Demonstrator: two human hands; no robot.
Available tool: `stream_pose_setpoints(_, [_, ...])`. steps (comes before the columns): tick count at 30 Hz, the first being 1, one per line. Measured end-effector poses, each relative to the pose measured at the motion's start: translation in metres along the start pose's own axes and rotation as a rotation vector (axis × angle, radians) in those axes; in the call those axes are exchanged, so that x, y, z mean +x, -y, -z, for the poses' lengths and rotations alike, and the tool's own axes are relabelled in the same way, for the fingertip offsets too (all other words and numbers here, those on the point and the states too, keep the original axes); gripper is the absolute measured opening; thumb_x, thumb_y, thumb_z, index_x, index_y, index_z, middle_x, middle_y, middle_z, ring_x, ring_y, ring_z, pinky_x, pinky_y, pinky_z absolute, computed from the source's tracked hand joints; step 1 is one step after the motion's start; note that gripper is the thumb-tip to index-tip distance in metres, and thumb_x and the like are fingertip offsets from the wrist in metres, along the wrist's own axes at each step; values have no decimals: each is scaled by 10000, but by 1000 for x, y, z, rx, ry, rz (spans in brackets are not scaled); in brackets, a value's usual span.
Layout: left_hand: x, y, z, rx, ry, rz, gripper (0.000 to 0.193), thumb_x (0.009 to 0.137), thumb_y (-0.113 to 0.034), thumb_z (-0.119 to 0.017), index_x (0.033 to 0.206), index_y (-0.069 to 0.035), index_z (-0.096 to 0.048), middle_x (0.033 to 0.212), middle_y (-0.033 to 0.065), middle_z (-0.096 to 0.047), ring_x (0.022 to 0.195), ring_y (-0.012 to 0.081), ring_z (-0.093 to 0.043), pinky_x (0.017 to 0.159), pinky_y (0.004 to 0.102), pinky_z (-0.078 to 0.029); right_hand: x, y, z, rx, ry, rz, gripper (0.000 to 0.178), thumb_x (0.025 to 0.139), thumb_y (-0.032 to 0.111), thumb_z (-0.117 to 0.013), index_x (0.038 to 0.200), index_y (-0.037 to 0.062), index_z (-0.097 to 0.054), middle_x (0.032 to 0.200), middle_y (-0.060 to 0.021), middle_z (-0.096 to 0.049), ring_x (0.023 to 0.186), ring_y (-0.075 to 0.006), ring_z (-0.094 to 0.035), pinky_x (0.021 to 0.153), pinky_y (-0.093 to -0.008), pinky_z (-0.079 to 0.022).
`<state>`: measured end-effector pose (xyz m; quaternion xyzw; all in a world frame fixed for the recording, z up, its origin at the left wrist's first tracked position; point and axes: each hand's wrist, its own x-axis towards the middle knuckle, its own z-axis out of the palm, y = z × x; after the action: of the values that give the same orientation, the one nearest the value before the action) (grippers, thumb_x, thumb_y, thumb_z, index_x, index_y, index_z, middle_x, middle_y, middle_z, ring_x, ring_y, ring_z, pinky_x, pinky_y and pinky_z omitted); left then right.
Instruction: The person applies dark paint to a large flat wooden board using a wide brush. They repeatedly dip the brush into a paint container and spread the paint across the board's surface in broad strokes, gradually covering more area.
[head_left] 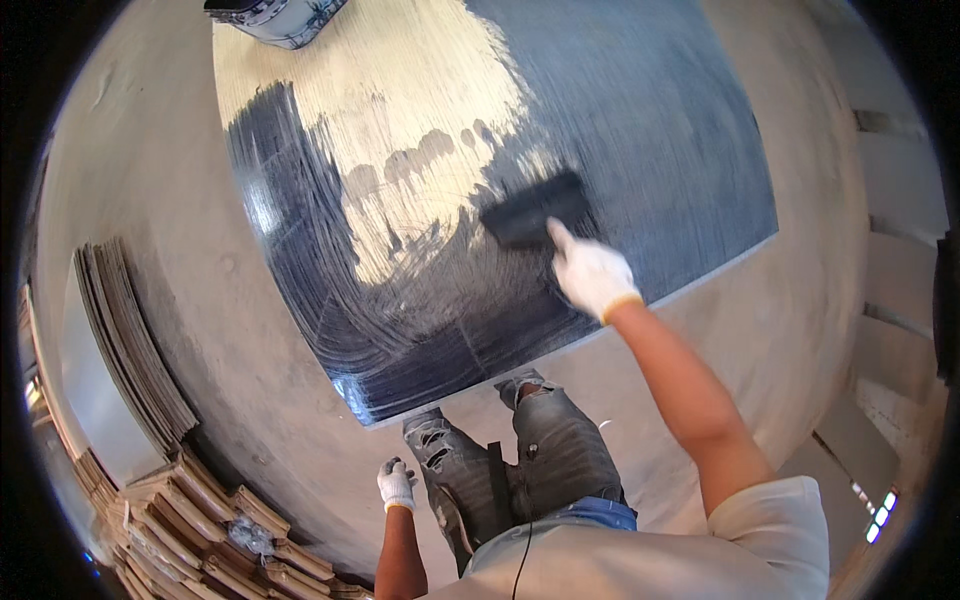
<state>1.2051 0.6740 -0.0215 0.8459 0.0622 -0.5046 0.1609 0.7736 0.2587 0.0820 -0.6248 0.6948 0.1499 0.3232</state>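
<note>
A large flat panel (690,150) lies before me, partly coated in dark blue-black liquid, with a bare pale-yellow patch at its upper left. My right hand (595,275), in a white glove, grips a wide black brush (537,212) with the index finger stretched along it. The brush rests on the coated surface beside the edge of the pale patch. Streaks and curved strokes mark the wet, shiny coating at left and front. My left hand (397,484), also gloved and dark at the fingertips, hangs beside my left leg, fingers loosely apart and holding nothing visible.
A patterned blue-and-white container (285,22) stands on the panel's far left corner. On the left, a stack of thin sheets (135,350) leans over the grey floor (150,180). Piled brown slabs or boards (200,525) lie at lower left, near my left arm.
</note>
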Motion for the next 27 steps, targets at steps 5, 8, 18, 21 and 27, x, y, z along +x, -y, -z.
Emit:
stream_pose_setpoints(5, [-15,9,-25,70,-76,-73,252,961,-105,-588,1195,-30,-644,933,65,-671,675,160,-644,516,304,-531,-18,-1,9,-53,177,-108,588,970,281,-493,1547,204,-412,1106,-229,-724,1026,-402,-701,919,-517,-533])
stream_pose_setpoints(8, [-14,21,-42,101,-84,-74,239,962,-114,-591,1178,-38,-657,900,56,-677,659,147,-630,518,299,-517,59,-6,41,2,-32,43,566,969,273,-464,1519,142,-437,1172,-239,-698,1090,-415,-669,955,-510,-520])
stream_pose_setpoints(18, [-22,66,-14,12,-143,-83,259,939,-134,-604,1172,-40,-668,877,72,-686,610,164,-618,481,326,-475,57,-19,40,-44,26,83,570,958,262,-463,1520,165,-462,1281,-256,-641,1189,-412,-621,1038,-476,-486])
stream_pose_setpoints(21, [-28,62,-27,21,-140,62,269,926,-141,-588,1159,-44,-681,900,83,-700,603,175,-622,480,327,-473,58,-7,48,-90,51,72,575,951,262,-479,1514,148,-465,1254,-265,-651,1170,-413,-630,1017,-480,-492])
stream_pose_setpoints(27, [-23,66,-38,57,-70,98,289,919,-160,-594,1166,-43,-687,859,74,-704,604,173,-632,484,330,-477,39,-2,43,-250,118,92,567,967,277,-482,1532,234,-452,1213,-251,-671,1122,-415,-650,993,-471,-512])
